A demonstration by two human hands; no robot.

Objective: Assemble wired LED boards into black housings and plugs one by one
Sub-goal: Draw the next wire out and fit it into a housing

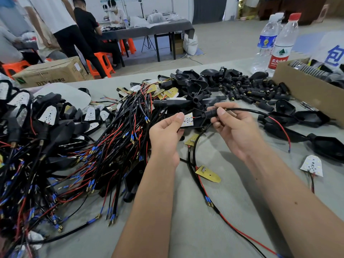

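Head view: my left hand [167, 131] pinches the white LED board [188, 120] by its left edge, thumb on top, other fingers curled under. My right hand [232, 127] has thumb and fingers curled round the black plug [210, 114], just right of the board; short red lead joins board to plug. The board's black cable [247, 110] exits the plug's far end and arcs away right of the board, red wire tip dangling. A black housing seems to sit under the board but my hand hides it, cannot tell if the board is seated.

Judgement: I'm drawing the cable through the plug to close the gap to the board. Risks: pulling too hard could snap the thin lead at the solder joint; pinching only the edge, the board could twist or slip out. The dangling wire could snag the loose black housings [297, 120] lying right of the board. Below the board, loose yellow-backed boards [207, 174] and their cables cross under my wrists and could get dragged along. The wire heap [83, 155] left of the board sits close to my left forearm, tangle risk too.
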